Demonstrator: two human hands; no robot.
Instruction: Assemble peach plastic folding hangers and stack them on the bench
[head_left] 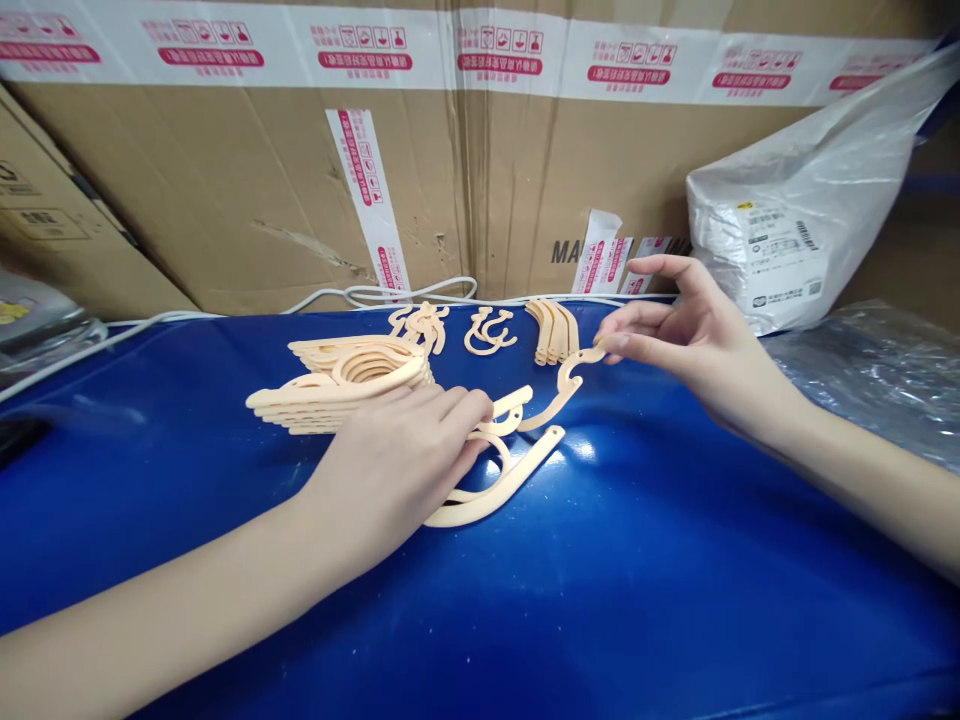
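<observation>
My left hand (409, 450) is closed on a beige plastic hanger part (514, 405), whose end sticks out past the fingers. Just below it, partly covered by that hand, a curved hanger arm (495, 500) lies on the blue surface. Between thumb and fingers, my right hand (675, 325) pinches the upper end of a thin curved hanger piece (566, 385) with a small hook shape. Its lower end reaches close to the part in my left hand; whether they touch I cannot tell. A stack of beige hangers (315, 400) stands left of and behind my left hand.
Behind the hands lie loose small hanger pieces (420, 325), hook pieces (489, 332) and a row of curved arms (553, 330). A white cable (375, 293) runs along the cardboard boxes (247, 190). A labelled plastic-wrapped package (787, 230) and clear plastic film (877, 370) are at right.
</observation>
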